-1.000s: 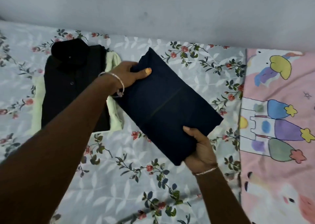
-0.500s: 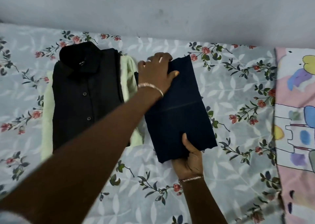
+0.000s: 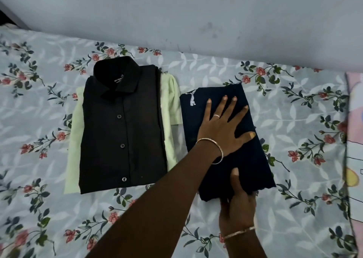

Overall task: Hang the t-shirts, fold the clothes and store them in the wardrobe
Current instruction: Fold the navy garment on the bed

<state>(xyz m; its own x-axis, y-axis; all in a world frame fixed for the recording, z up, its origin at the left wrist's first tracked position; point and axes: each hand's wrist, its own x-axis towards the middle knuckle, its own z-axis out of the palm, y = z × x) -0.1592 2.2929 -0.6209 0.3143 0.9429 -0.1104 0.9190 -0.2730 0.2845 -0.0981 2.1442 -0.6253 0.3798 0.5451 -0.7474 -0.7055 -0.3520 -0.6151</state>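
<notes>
Your left hand lies flat on the folded navy-blue cloth garment, palm down and fingers spread wide, pressing it onto the bed with the floral sheet. Your right hand has the near edge at 6 o'clock. The thumb rests on top and the fingers seem tucked beneath the fold, though they are hidden, so I judge it a pinch.

The navy garment lies just right of the middle of the view, at 3 o'clock from the folded black button-front shirt. That shirt rests on a pale green garment, whose edge is just beside the navy one; I cannot tell if they touch.

Expect the navy piece to be light, soft and limp, not fragile. Its stacked layers would likely slide and fan open if you lifted it by one edge alone. Better to slip flat hands under the long sides at 9 and 3 o'clock. Otherwise keep the grip at 6 o'clock with the other palm on top, so the fold stays square on its way to the wardrobe.
</notes>
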